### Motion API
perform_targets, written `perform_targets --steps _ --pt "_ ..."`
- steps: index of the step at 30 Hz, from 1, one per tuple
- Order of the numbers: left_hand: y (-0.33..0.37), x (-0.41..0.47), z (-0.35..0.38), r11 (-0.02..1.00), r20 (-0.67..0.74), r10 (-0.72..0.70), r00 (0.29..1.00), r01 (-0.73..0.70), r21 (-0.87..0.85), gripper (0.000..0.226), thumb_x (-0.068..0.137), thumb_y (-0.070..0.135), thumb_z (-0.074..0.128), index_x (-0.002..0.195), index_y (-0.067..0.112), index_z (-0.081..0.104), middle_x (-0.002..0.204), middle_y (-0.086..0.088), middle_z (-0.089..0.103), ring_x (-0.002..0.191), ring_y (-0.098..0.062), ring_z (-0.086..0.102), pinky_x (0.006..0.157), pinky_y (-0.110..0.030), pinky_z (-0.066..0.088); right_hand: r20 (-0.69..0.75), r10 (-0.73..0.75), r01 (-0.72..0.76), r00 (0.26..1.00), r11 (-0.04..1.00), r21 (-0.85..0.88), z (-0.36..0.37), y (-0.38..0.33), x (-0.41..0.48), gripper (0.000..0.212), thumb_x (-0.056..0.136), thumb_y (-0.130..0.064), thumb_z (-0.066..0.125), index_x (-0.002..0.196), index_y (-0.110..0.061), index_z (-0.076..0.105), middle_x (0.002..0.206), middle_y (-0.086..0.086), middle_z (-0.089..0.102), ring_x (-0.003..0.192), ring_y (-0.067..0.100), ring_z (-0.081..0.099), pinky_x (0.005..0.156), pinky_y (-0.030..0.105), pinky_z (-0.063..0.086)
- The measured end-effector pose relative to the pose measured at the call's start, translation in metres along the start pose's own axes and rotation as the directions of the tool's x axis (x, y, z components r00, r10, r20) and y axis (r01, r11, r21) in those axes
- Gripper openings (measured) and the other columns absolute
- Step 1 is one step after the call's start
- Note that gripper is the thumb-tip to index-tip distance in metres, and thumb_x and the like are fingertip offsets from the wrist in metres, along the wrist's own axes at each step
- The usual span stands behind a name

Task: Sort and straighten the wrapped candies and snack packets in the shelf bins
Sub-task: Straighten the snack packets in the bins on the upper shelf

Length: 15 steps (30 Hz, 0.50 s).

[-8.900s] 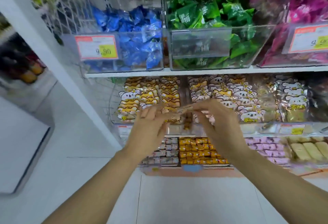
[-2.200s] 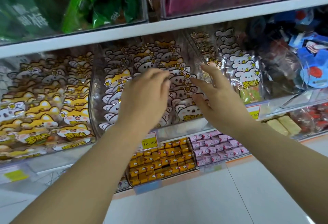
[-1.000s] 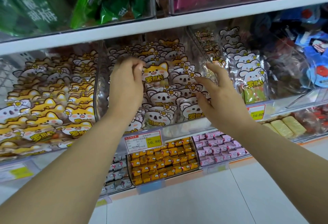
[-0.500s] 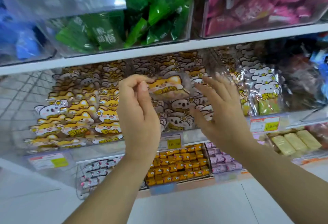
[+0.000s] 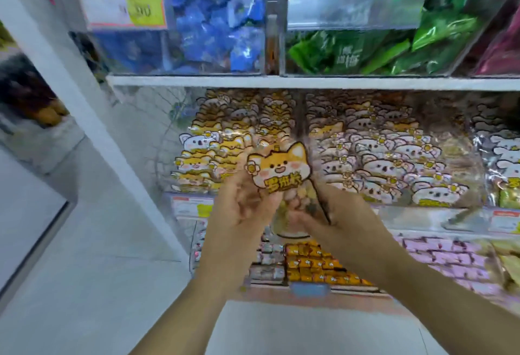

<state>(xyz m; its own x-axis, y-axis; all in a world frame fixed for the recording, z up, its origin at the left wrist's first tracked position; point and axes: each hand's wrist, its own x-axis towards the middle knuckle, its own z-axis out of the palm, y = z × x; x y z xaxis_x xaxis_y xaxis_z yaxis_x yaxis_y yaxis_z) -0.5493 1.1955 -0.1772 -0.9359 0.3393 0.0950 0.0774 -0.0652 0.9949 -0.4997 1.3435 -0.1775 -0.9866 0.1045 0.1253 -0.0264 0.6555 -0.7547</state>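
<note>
Together, hands (image 5: 242, 208) (image 5: 342, 214) around dog packet (image 5: 278, 170)

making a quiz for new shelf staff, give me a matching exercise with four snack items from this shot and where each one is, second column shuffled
Column one
1. blue wrapped candies
2. green packets
3. orange fox packet
4. pink wrapped candies

Column two
a. held up between the left hand and the right hand
b. top row, far left
c. bottom row, right side
d. top row, middle

Pairs: 1-b, 2-d, 3-a, 4-c
</note>
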Motion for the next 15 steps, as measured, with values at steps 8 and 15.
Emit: perform_targets --steps 8,15 --pt "-0.001 -0.001 -0.107 0.978 0.016 -0.040 0.999 0.036 0.206 0.025 0.088 0.013 0.062 0.106 0.030 0.063 0.097 0.016 0.071 0.093 -0.005 0.066 0.082 -0.024 0.051 0.053 -0.035 0.024 0.998 0.982 0.185 0.049 -0.068 0.027 0.036 0.086 -0.058 0.044 0.086 -0.027 0.061 0.081 -0.002 0.062 0.080 0.016 0.057 0.071 0.031 0.044" --pt "0.006 0.002 -0.189 0.949 -0.056 -0.042 0.998 0.058 0.311 0.013 0.089 0.024 0.061 0.098 0.032 0.056 0.093 0.019 0.067 0.086 0.006 0.062 0.071 -0.010 0.050 -0.119 0.084 -0.086 0.989 0.996 -0.018 0.095 -0.098 0.077 0.015 0.093 -0.020 0.054 0.104 -0.017 0.064 0.087 -0.006 0.063 0.076 0.006 0.056 0.065 0.016 0.042"
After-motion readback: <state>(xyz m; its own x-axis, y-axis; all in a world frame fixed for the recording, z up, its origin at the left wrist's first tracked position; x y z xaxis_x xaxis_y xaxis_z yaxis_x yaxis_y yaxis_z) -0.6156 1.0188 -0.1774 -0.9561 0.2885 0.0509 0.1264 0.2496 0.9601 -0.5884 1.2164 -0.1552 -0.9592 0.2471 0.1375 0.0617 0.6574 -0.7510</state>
